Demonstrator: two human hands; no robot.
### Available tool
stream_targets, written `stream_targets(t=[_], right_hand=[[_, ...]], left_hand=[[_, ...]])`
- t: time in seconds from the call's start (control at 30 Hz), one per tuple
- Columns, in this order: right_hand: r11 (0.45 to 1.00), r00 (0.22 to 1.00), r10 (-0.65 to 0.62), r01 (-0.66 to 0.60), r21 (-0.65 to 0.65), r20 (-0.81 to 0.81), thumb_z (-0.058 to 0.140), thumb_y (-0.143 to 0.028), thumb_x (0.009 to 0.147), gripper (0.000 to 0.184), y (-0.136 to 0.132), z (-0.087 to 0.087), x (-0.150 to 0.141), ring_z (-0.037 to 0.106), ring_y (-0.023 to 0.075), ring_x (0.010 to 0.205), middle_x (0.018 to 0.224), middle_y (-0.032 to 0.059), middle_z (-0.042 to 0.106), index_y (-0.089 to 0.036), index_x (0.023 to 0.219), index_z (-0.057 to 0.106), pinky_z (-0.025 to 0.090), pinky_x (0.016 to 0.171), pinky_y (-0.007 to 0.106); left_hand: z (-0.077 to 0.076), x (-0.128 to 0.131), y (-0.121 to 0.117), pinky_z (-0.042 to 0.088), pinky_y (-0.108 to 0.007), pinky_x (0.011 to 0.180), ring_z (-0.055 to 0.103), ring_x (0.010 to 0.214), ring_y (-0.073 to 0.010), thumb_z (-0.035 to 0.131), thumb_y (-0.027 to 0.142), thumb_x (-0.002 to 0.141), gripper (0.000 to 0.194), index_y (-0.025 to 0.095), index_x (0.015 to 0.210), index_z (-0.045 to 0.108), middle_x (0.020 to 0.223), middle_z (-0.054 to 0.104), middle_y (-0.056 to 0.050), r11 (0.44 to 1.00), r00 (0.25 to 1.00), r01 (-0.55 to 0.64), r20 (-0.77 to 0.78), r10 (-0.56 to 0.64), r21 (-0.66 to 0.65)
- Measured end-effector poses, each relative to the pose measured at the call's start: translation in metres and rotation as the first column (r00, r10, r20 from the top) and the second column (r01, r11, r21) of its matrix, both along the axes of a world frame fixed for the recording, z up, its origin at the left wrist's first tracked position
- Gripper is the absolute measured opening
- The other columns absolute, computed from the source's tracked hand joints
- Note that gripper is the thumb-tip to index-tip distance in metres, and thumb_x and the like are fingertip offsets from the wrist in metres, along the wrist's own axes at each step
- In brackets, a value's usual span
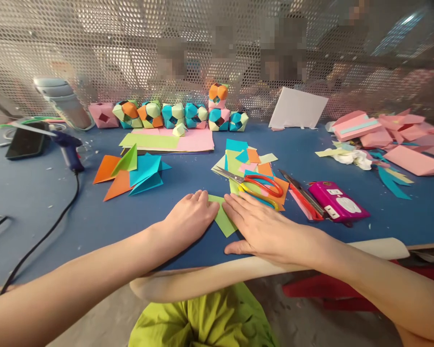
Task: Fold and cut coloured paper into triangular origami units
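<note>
A piece of light green paper (224,219) lies on the blue table, between my two hands. My left hand (191,214) is closed, fingers curled, with its thumb pressed on the paper's left edge. Flat over the paper's right side rests my right hand (258,221), fingers stretched out and thumb apart. Its underside is hidden. Just beyond it, red-and-yellow-handled scissors (251,183) lie on a pile of coloured paper scraps (235,156). Folded orange, green and blue paper pieces (144,171) sit to the left of my hands.
Several folded paper balls (172,117) line the back before a perforated metal screen (130,48). At left are a glue gun (69,150), its cord, a phone (27,140) and a bottle (63,103). Right are a knife (304,195), a magenta box (338,201) and pink folded papers (390,132).
</note>
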State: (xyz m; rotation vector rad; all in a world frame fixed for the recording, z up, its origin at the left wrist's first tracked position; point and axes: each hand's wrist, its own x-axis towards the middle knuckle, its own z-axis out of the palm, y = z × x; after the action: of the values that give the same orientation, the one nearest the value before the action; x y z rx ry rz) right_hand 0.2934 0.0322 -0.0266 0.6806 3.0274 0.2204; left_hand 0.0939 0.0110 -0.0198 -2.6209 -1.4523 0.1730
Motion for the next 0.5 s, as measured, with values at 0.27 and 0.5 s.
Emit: stream_targets(t=[0.27,0.5], right_hand=[[0.966,0.996,-0.053,0.069,0.249,-0.069,0.038,-0.061,0.093,0.075,-0.015,-0.006,0.015,0.054,0.0368,0.123,0.125,0.0273,0.06,0.004,0.122,0.059,0.037,0.109,0.053],[0.982,0.945,-0.075,0.126,0.144,-0.318,0.044,-0.038,0.097,0.04,-0.022,0.008,0.032,0.068,0.0254,0.097,0.1,0.0147,0.073,-0.007,0.105,0.068,0.05,0.094,0.043]], left_hand=[[-0.003,0.0,-0.003,0.052,-0.039,0.069,0.067,0.085,-0.0298,0.042,0.005,0.087,0.021,0.009,0.093,0.062,0.094,0.065,-0.021,0.993,0.992,-0.034,-0.113,0.047,0.111],[-0.004,-0.009,0.007,0.05,-0.047,0.077,0.065,0.073,-0.0285,0.041,0.02,0.092,0.024,0.012,0.081,0.062,0.074,0.064,-0.012,0.973,0.999,-0.003,0.039,-0.006,0.232]])
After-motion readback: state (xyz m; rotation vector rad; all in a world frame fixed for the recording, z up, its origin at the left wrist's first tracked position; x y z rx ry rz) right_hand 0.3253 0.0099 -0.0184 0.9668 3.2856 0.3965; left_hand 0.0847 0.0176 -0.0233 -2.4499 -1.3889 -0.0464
